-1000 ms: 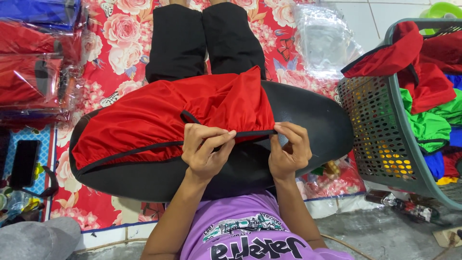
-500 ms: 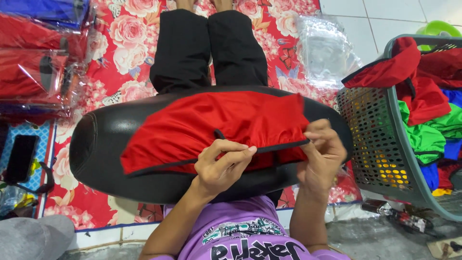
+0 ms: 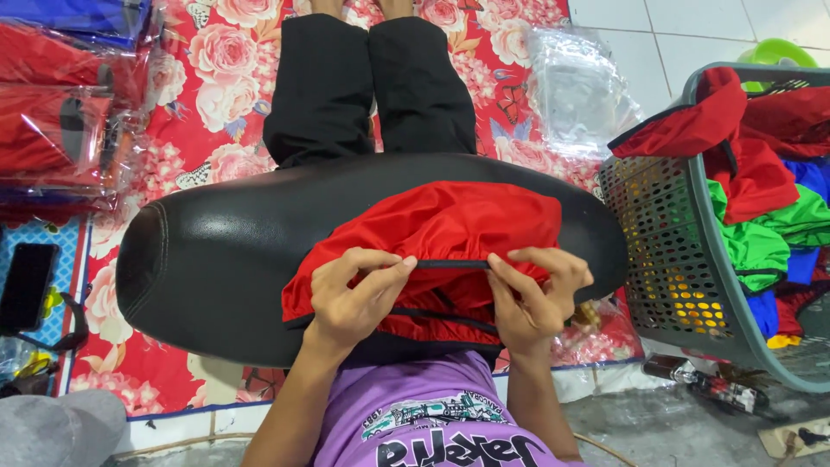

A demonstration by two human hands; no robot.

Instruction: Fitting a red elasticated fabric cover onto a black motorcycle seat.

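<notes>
While pinching, left hand (image 3: 354, 298), right hand (image 3: 536, 298) — each grip closed on red cover (image 3: 432, 229).

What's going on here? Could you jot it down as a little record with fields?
left hand: pinches the dark trim of a red garment
right hand: pinches the same trim, a short way along
garment: bunched up, lying on a black padded cushion across the person's lap
basket: grey plastic laundry basket on the person's right, holding red, green and blue garments
floor mat: red with a rose pattern
bagged items: red garments in clear bags on the left; clear plastic bags near the basket
phone: dark phone at the far left
</notes>
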